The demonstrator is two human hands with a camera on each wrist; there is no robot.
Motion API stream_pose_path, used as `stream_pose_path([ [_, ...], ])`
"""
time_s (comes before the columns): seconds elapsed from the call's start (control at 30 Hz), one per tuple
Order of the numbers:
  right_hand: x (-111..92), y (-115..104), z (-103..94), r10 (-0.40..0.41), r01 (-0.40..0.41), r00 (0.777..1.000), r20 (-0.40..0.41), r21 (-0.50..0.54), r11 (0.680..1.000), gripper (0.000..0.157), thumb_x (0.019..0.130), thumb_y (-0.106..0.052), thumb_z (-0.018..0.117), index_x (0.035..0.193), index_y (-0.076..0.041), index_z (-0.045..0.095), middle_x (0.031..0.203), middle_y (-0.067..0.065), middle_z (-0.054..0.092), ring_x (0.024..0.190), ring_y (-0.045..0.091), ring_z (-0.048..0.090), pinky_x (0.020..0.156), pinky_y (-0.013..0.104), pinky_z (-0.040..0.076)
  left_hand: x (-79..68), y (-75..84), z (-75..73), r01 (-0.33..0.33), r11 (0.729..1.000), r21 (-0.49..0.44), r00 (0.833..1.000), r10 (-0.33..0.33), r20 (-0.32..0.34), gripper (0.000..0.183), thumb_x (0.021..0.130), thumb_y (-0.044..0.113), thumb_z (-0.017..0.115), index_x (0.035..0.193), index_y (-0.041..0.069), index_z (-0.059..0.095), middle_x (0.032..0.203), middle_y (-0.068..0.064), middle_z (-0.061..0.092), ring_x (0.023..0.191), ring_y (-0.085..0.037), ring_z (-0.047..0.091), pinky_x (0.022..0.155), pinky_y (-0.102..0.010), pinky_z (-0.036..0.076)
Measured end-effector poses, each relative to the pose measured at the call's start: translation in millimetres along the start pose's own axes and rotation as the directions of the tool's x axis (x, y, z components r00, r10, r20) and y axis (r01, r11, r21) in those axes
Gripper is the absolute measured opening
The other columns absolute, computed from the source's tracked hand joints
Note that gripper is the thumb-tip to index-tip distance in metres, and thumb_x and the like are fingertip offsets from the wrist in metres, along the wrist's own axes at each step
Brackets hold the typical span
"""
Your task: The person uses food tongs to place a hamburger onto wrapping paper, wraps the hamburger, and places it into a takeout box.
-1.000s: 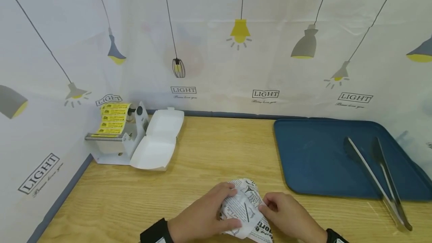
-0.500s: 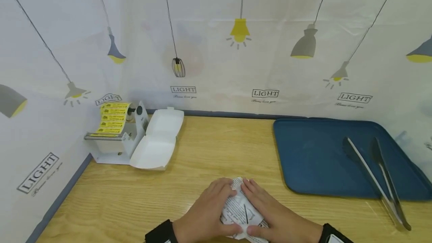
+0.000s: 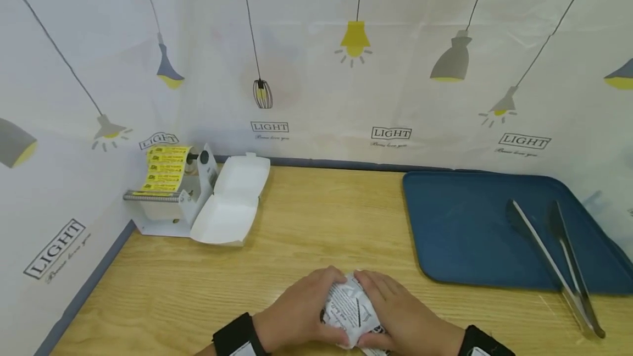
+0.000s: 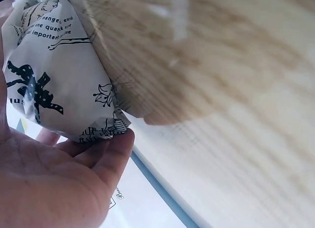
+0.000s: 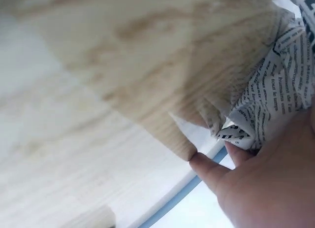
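A parcel wrapped in white paper (image 3: pixel 352 307) with black newspaper-style print sits on the table at the front, near the middle. What it wraps is hidden. My left hand (image 3: pixel 304 307) grips its left side, thumb at the near edge and fingers curled over the far side. On the other side my right hand (image 3: pixel 398 312) holds it, fingers along the far right and thumb at the near edge. In the left wrist view the parcel (image 4: pixel 54 75) looks rounded, with creased folds. The right wrist view shows crumpled paper (image 5: pixel 270 85) against the right palm.
A blue tray (image 3: pixel 465 235) lies at the right, with metal tongs (image 3: pixel 568 268) resting across its front edge. An open white clamshell box (image 3: pixel 229 202) stands at the back left beside a dispenser (image 3: pixel 168 207) of yellow labels. A printed cloth wall (image 3: pixel 316 70) closes off the back.
My right hand has left a loose paper corner at the right and come round the parcel's right side. That corner is folded in, and both hands now press the parcel from its sides.
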State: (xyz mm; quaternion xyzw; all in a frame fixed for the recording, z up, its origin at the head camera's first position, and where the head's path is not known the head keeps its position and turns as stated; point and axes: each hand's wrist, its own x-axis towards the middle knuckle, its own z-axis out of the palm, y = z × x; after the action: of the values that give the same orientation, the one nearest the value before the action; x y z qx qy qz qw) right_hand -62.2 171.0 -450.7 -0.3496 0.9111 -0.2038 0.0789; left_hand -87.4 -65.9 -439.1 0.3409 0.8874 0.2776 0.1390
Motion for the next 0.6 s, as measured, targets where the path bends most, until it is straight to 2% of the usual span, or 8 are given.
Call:
stream_pose_path([
  [0.2, 0.0, 1.8, -4.9, 0.021, -0.031, 0.997, 0.074, 0.132, 0.991, 0.095, 0.090, -0.065, 0.044, 0.157, -0.005, 0.012, 0.161, 0.009, 0.028, 0.144, 0.027, 0.028, 0.109, 0.062, 0.039, -0.9, -1.0, -0.5, -0.021, 1.000, 0.007, 1.000, 0.021, -0.018, 0.082, 0.070, 0.066, 0.068, 0.129, 0.015, 0.043, 0.122, -0.003, 0.061, 0.103, -0.006, 0.053, 0.093, -0.033, 0.055],
  [0.43, 1.9, 1.8, -3.3, 0.004, -0.005, 0.999, 0.036, 0.025, 1.000, 0.090, 0.091, -0.064, 0.040, 0.153, -0.002, 0.021, 0.156, 0.011, 0.037, 0.141, 0.026, 0.034, 0.110, 0.057, 0.040, 0.2, -4.1, -1.6, -0.020, 1.000, -0.014, 1.000, 0.020, 0.011, 0.086, 0.067, 0.069, 0.063, 0.131, 0.014, 0.042, 0.123, -0.004, 0.060, 0.104, -0.006, 0.053, 0.095, -0.034, 0.055],
  [0.6, 1.4, 1.7, -3.3, 0.024, -0.026, 0.999, 0.046, 0.037, 0.999, 0.091, 0.091, -0.065, 0.040, 0.153, -0.002, 0.022, 0.155, 0.013, 0.038, 0.141, 0.026, 0.034, 0.110, 0.058, 0.040, -1.2, -6.9, -5.7, -0.040, 0.997, -0.060, 0.998, 0.042, 0.046, 0.090, 0.067, 0.067, 0.069, 0.136, 0.015, 0.040, 0.129, -0.002, 0.057, 0.110, -0.006, 0.052, 0.100, -0.035, 0.053],
])
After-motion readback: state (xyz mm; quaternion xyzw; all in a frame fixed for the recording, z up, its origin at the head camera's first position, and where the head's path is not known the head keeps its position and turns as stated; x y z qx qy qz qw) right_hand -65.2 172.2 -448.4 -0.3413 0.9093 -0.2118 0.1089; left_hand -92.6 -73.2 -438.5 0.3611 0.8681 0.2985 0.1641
